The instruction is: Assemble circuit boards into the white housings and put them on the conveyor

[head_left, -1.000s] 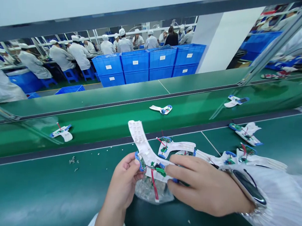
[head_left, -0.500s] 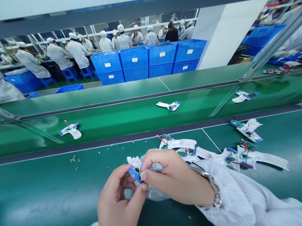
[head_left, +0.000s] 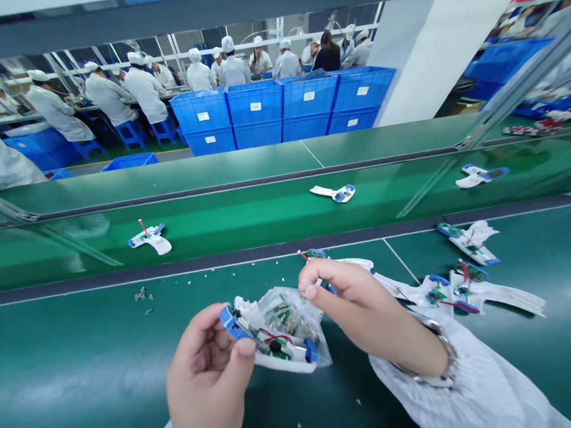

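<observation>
My left hand point(head_left: 207, 371) grips a white plastic shell point(head_left: 270, 346) with blue ends, a small green circuit board and red wires showing inside it. It lies nearly flat above a clear plastic bag point(head_left: 293, 315) of small green parts. My right hand point(head_left: 352, 305) hovers just right of the shell, thumb and forefinger pinched together at the bag's top edge; what they hold is too small to make out. Behind that hand lie several more white shells point(head_left: 452, 294) with boards and wires on the dark green table point(head_left: 71, 356).
A green conveyor belt point(head_left: 247, 218) runs across behind the table, carrying single white shells point(head_left: 149, 239) point(head_left: 336, 193) point(head_left: 481, 175). Another shell point(head_left: 468, 241) rests at the right. Small crumbs point(head_left: 140, 295) lie at the left. Blue crates point(head_left: 280, 113) and seated workers in white are beyond.
The shell has gone from upright to lying flat in my left hand. My right hand has left it and moved up and right to the bag's edge. Parts on the belt drifted right.
</observation>
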Tool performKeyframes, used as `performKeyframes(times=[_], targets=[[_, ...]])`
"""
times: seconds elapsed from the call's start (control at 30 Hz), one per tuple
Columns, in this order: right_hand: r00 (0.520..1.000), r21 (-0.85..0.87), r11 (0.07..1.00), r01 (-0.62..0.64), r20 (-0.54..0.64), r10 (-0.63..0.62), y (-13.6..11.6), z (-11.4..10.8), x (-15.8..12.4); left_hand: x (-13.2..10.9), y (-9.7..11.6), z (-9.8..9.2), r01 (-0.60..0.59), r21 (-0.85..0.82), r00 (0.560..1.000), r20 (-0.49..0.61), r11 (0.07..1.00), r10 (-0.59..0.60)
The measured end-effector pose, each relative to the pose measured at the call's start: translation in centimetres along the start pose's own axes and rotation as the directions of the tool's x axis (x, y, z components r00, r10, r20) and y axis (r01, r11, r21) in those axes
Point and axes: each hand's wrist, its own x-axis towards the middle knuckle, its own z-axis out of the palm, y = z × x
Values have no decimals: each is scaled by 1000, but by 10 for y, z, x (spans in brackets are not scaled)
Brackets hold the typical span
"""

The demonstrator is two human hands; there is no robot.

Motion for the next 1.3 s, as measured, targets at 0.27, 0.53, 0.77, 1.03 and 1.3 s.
performKeyframes(times=[0.27, 0.53, 0.77, 1.03, 1.3], targets=[[992, 62, 995, 73, -111, -66, -10, 41, -24, 3, -6, -3, -2, -97, 1000, 3, 995, 2], [968, 77, 995, 69, -246, -48, -6, 53, -19, -1, -11, -3, 38, -127, 994, 110, 991, -24], [900, -218, 973, 78, -404, -163, -11, 46, -20, -19, -12, 12, -66, 79, 979, 199, 995, 50], [953, -91, 982, 167, -239, -185, -24, 26, -23, -23, 0, 4, -198, 244, 960, 246, 949, 137], [957, -141, 947, 289, 51, -284, -37, 8, -12, -23, 10, 6, -244, 102, 899, 398, 964, 185]])
